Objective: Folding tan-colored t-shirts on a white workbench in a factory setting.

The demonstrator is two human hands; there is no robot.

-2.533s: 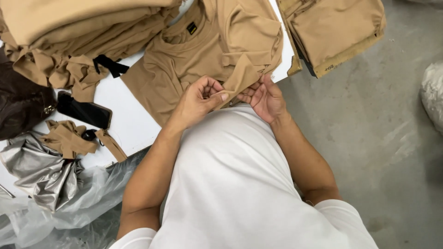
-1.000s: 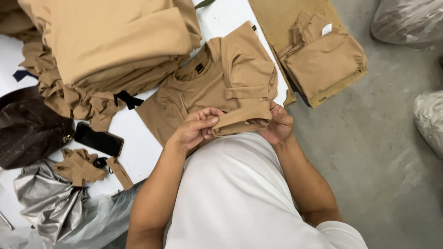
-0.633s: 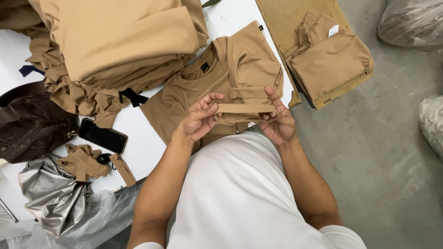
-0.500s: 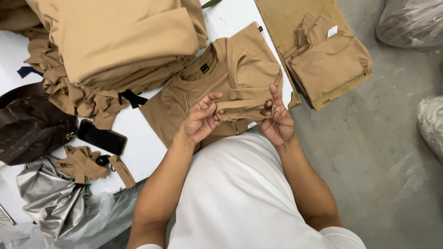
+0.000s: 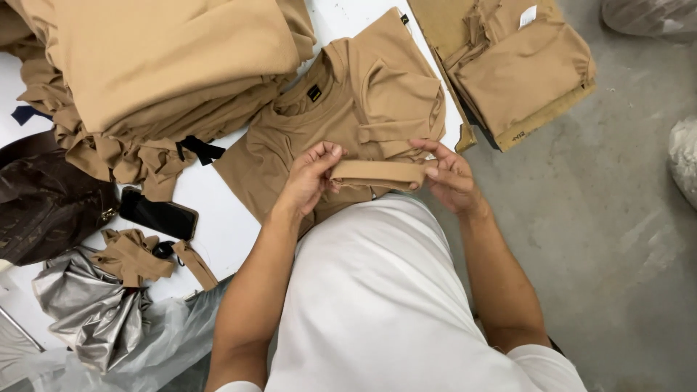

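Pinching each end of a tan folded fabric band [image 5: 379, 174], left hand [image 5: 308, 178] and right hand [image 5: 450, 176] stretch it taut — level above the tan T-shirt [image 5: 327, 116] for inspection, it seems.

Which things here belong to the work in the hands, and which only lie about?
In the work:
left hand
right hand
tan fabric strip, held between both hands
tan shirt, spread flat under them

Lying about:
stack of tan garments
black phone
brown bag
silver plastic wrap
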